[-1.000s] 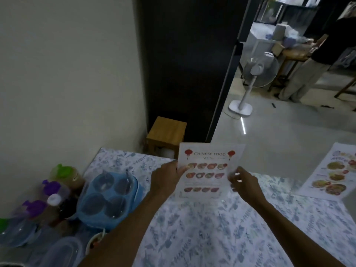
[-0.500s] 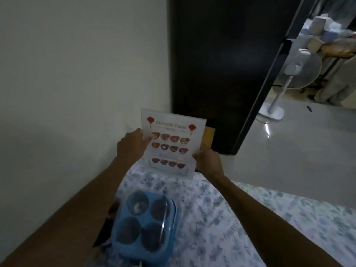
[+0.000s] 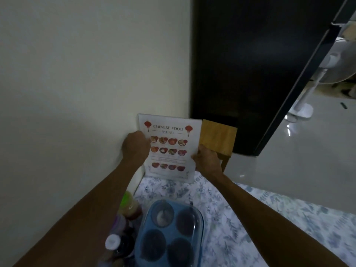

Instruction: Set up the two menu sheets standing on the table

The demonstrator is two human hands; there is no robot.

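You are holding the menu (image 3: 169, 147) upright at the far corner of the tabletop (image 3: 221, 214), its bottom edge at or just above the cloth and its back near the wall (image 3: 86, 83), with your left hand (image 3: 135, 148) closed on its left edge and your right hand (image 3: 207, 160) pinching its right edge between the fingers. This first sheet is not yet standing alone, since both hands are supporting it. The second sheet is not showing here, so I judge more than half the job is left.
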